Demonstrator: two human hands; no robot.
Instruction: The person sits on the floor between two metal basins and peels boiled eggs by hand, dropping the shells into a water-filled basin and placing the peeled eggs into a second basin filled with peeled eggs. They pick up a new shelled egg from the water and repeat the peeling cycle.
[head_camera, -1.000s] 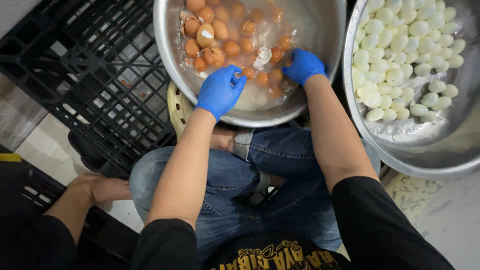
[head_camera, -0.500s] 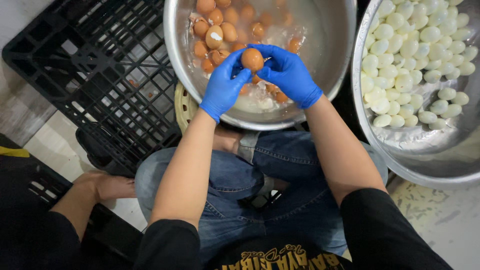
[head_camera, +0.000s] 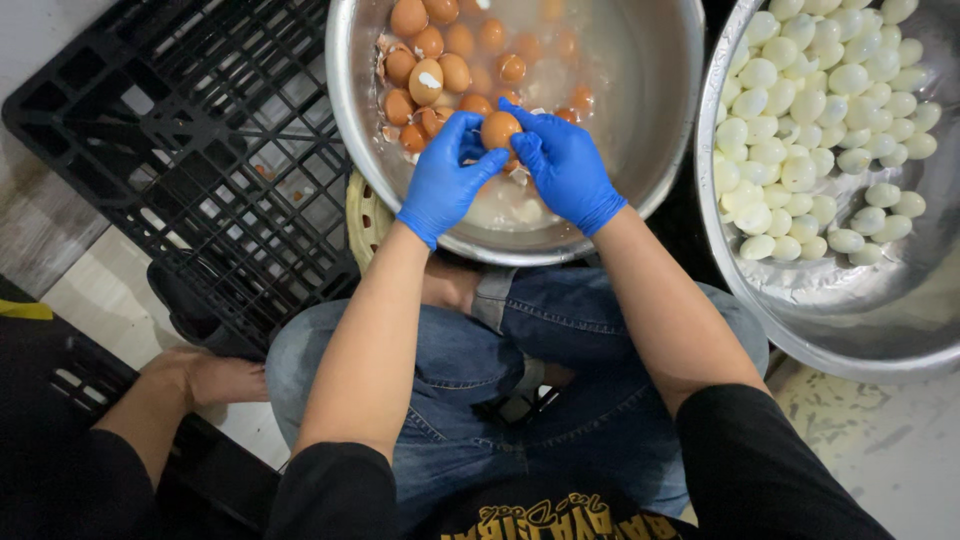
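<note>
Both my hands wear blue gloves and meet over a steel bowl (head_camera: 660, 120) of water. Between their fingertips is a brown egg (head_camera: 499, 129), held just above the water. My left hand (head_camera: 445, 178) grips it from the left, my right hand (head_camera: 566, 165) from the right. More brown eggs (head_camera: 440, 70), some with cracked shells, float in the far left part of the bowl, with bits of shell around them.
A second steel bowl (head_camera: 830, 310) at the right holds several peeled white eggs (head_camera: 815, 120). A black plastic crate (head_camera: 190, 150) lies at the left. I sit in jeans with the bowl against my knees. Another person's bare foot (head_camera: 215, 378) rests at the lower left.
My hands came out of the water and together, lifting one brown egg above the surface. The view shifted slightly.
</note>
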